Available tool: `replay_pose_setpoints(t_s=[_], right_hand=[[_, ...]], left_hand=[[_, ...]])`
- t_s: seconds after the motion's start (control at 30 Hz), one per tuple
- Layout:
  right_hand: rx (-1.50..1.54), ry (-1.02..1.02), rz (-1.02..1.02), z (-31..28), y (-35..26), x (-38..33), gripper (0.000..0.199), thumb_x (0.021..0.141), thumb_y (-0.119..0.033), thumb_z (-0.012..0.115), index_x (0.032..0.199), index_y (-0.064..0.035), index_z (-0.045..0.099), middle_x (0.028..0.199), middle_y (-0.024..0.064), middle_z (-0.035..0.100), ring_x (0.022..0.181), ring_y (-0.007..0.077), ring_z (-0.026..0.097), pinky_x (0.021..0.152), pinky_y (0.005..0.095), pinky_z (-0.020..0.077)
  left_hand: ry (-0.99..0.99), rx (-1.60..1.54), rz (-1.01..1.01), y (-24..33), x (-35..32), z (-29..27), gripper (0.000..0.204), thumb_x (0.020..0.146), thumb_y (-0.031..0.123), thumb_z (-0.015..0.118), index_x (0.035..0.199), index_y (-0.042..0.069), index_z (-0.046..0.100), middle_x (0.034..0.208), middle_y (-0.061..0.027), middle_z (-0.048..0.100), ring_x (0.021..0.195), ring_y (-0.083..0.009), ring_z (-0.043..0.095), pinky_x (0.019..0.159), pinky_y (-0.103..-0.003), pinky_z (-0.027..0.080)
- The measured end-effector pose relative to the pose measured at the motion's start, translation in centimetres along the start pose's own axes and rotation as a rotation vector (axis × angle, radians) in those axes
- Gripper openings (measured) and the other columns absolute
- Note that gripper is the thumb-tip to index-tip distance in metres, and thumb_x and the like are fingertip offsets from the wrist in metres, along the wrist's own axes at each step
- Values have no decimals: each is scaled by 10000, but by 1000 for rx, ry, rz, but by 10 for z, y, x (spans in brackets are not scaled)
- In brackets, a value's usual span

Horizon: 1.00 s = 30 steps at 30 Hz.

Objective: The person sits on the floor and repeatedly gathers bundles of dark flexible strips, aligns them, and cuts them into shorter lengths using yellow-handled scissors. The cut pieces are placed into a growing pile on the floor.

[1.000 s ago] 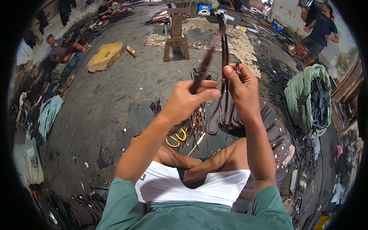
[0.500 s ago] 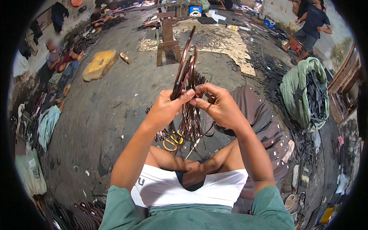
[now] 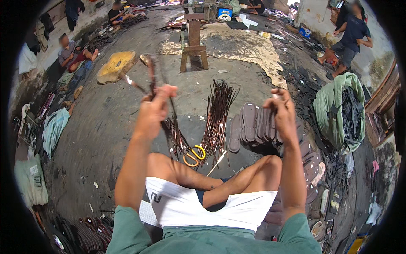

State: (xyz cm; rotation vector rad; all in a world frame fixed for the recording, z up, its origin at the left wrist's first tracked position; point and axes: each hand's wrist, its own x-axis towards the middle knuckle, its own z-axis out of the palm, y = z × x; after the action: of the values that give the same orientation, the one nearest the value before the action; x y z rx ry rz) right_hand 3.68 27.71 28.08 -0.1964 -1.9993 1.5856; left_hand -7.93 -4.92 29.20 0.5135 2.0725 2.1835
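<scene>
My left hand (image 3: 153, 113), blurred by motion, is closed round several thin dark brown strips (image 3: 152, 72) that stick up and out past its fingers. Well apart from it, my right hand (image 3: 282, 111) is raised with its fingers bent together; a small pale spot shows at the fingertips, too small to name. On the floor between them lies a large bundle of glossy brown strips (image 3: 218, 112). A smaller bundle (image 3: 175, 134) is below my left hand. Scissors with yellow-orange handles (image 3: 198, 153) lie by its lower end, near a thin pale stick (image 3: 217, 163).
Brown shoe soles (image 3: 248, 122) stand in rows beside my right knee. A green sack (image 3: 327, 112) of black strips is at the right. Ahead are a wooden stand (image 3: 194, 44) and a yellow block (image 3: 116, 67). Other people sit at the left; one person (image 3: 349, 38) stands at far right.
My hands, together at the strips before, have moved apart, left hand leftward with the strips and right hand rightward. The bundle and soles behind them now show more fully.
</scene>
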Motion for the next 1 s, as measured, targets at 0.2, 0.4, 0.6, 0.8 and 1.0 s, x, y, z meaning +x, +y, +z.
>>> replay_pose_setpoints(t_s=[0.2,0.4,0.6,0.8,1.0], right_hand=[[252,-309,47,107,-4,-35,272,1013,-278,432,1058,-29,531,752,31,592,572,63,462,525,224,393],[56,-434,219,118,6,-69,306,1014,-296,421,1031,-5,511,762,126,619,657,187,582,619,338,450],[-234,-44,-342,102,1,-54,375,1019,-308,390,1153,24,501,917,214,635,901,360,638,784,416,478],[77,-212,35,112,-30,-30,509,1004,-393,416,1231,57,486,870,192,672,789,276,668,694,383,516],[510,-132,170,98,-46,-4,470,992,-388,460,1220,19,524,859,90,649,703,145,620,619,285,522]], left_hand=[[-79,-237,-127,-13,-19,82,257,911,300,648,1068,104,702,652,98,550,485,12,328,429,-183,239],[-91,-240,-132,-19,-25,81,266,918,281,636,1070,69,692,790,29,677,493,5,368,432,-184,264],[-102,-126,-27,-25,-38,89,253,921,194,633,1076,-3,667,842,-26,697,558,-25,479,481,-195,350],[-153,29,78,-46,-52,95,254,915,182,651,1030,-42,687,778,-27,693,709,-33,541,642,-210,440],[-269,40,43,-42,-59,92,278,916,235,654,1021,-19,700,766,-1,670,684,-34,488,622,-213,417]])
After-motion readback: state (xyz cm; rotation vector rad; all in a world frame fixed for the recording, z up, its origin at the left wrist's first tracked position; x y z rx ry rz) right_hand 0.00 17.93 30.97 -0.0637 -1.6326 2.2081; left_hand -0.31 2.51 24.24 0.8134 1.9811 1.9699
